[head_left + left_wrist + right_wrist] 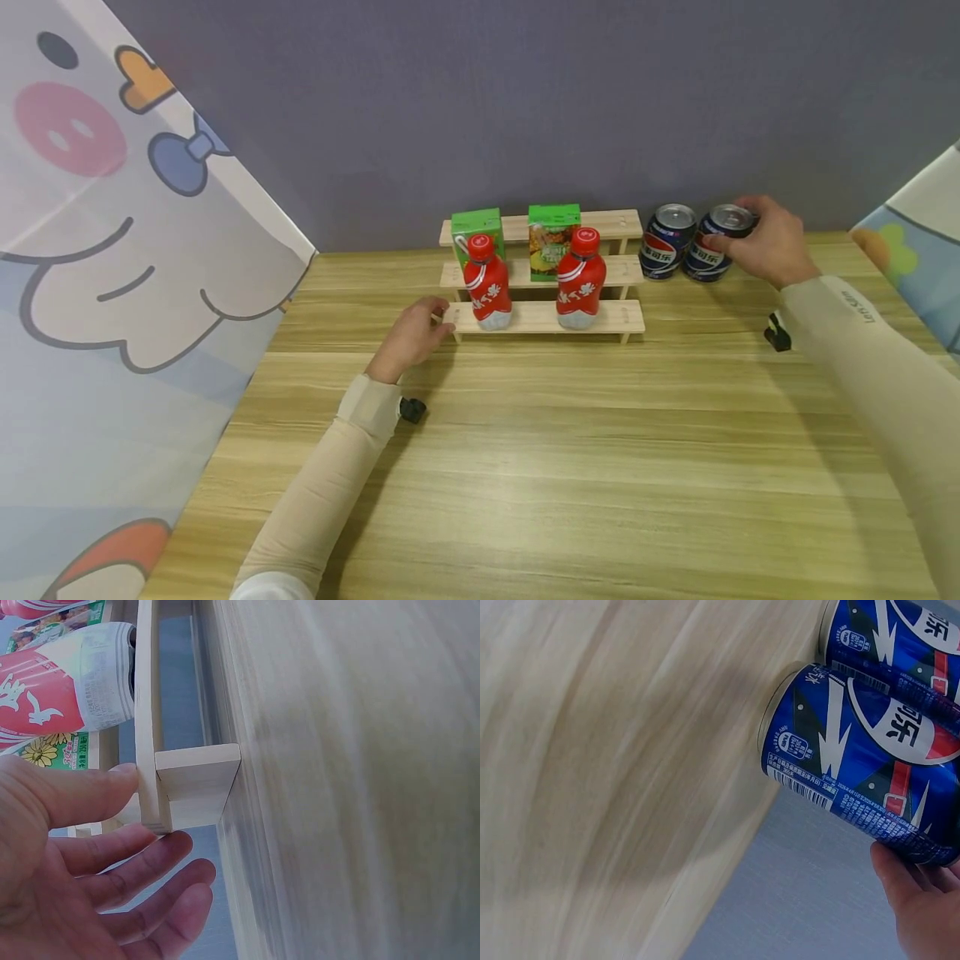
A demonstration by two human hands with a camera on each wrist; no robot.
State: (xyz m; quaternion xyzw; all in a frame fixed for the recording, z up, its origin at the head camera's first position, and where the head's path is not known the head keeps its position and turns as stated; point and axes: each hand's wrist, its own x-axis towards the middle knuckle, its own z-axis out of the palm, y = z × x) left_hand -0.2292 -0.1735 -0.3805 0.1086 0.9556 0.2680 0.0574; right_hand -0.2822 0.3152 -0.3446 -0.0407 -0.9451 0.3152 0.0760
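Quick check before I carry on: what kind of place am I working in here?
Probably a staged tabletop set, not a real shop: a wooden table against a plain grey wall, cartoon-printed screens at both sides, and a small stepped wooden rack of red bottles and juice cartons, with blue cans beside it.

Right hand [768, 242] covered the far side of the right-hand can [716, 237]; finger contact on that side could not be seen. Right wrist view: both cans ran off the right edge, only the fingers [922, 900] showed at the corner, and the worktop [615, 787] was blurred. Left wrist view: the red bottle [67, 682] was cut by the left edge, the worktop smeared. Carton [553, 237] print too small to read.
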